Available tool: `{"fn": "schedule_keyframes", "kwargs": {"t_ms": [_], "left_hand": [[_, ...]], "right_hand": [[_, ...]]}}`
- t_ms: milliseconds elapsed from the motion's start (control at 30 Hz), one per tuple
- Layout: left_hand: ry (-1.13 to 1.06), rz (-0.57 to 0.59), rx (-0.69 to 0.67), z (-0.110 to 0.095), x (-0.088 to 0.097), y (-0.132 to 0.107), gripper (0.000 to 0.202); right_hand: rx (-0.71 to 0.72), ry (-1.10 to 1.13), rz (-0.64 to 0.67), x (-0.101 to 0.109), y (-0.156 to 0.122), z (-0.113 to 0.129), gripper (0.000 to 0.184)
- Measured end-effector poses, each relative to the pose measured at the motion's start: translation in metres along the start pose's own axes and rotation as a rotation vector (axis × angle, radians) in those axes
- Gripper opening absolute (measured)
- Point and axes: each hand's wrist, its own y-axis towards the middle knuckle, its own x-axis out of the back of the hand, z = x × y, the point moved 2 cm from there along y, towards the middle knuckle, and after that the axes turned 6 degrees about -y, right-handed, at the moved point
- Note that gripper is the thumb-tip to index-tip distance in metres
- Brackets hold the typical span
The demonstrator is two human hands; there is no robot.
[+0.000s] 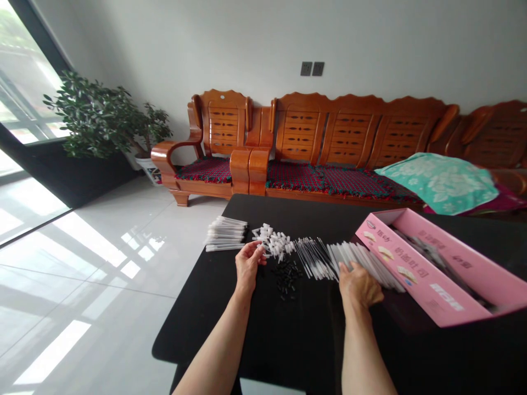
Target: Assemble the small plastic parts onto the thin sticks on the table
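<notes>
My left hand (247,267) is closed in a pinch at the near edge of a pile of short white plastic caps (280,242); a small white cap seems to show at its fingertips. Loose short black pieces (286,280) lie just right of that hand. Over the near ends of a row of long white tubes (358,253), my right hand (359,285) has its thumb and fingers bent downward. It is slightly blurred, and its palm side is hidden. Between the hands lies a row of thin, clear-looking sticks (315,258). A stack of whitish tubes with dark ends (226,233) is at the left.
A pink open cardboard box (428,274) stands at the right on the black table (313,340), with grey material inside. Behind the table runs a wooden sofa (349,126) with a turquoise cloth (444,184). A potted plant (107,118) stands at the left.
</notes>
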Motion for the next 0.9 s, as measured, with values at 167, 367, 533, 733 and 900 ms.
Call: {"fn": "schedule_keyframes", "kwargs": {"t_ms": [167,367,533,733,900], "left_hand": [[0.016,-0.019,-0.016,-0.001,0.000,0.000,0.047],[0.252,-0.069,-0.081,0.002,0.005,0.000,0.033],[0.513,-0.061,-0.138,0.000,0.003,-0.001,0.027],[0.572,-0.016,-0.182,-0.002,-0.001,0.001,0.038],[0.780,-0.084,-0.302,-0.007,0.011,0.005,0.025]], "right_hand": [[0.006,-0.006,0.003,0.000,-0.001,0.001,0.038],[0.060,0.043,-0.077,-0.005,-0.004,0.006,0.037],[0.090,0.062,-0.073,-0.009,-0.008,0.011,0.034],[0.098,0.085,-0.069,-0.008,-0.009,0.014,0.033],[0.108,0.103,-0.068,-0.012,-0.009,0.015,0.032]]}}
